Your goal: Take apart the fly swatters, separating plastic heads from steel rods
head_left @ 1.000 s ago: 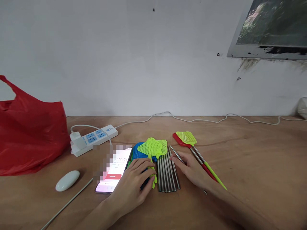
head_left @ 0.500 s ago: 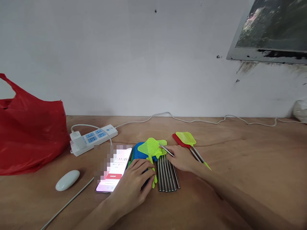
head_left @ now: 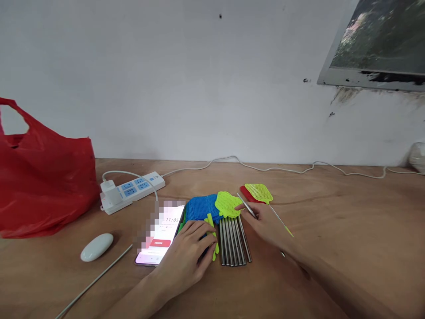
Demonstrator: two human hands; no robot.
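My left hand (head_left: 191, 248) curls its fingers over several yellow-green plastic handles (head_left: 212, 230); what lies under the palm is hidden. My right hand (head_left: 264, 221) grips a metal tube (head_left: 247, 205) that slants up and left. Its index fingertip reaches the edge of a yellow-green fly swatter head (head_left: 228, 204). Beneath that head, several more metal tubes (head_left: 233, 243) lie side by side. Blue fly swatter heads (head_left: 202, 206) are stacked just left, partly covered. Beyond my right hand lie a yellow-green fly swatter (head_left: 259, 192) and a red swatter head (head_left: 247, 194), overlapping.
A lit phone (head_left: 162, 235) lies beside my left forearm. Further left are a white mouse-shaped object (head_left: 97, 247), a power strip (head_left: 142, 186) with a plugged-in charger, and a red plastic bag (head_left: 49, 181). A white cable (head_left: 265, 169) runs along the wall.
My right hand has shifted right with the metal tube. The front yellow-green swatter head has moved right too, uncovering more of the blue heads. My left hand has stayed nearly still.
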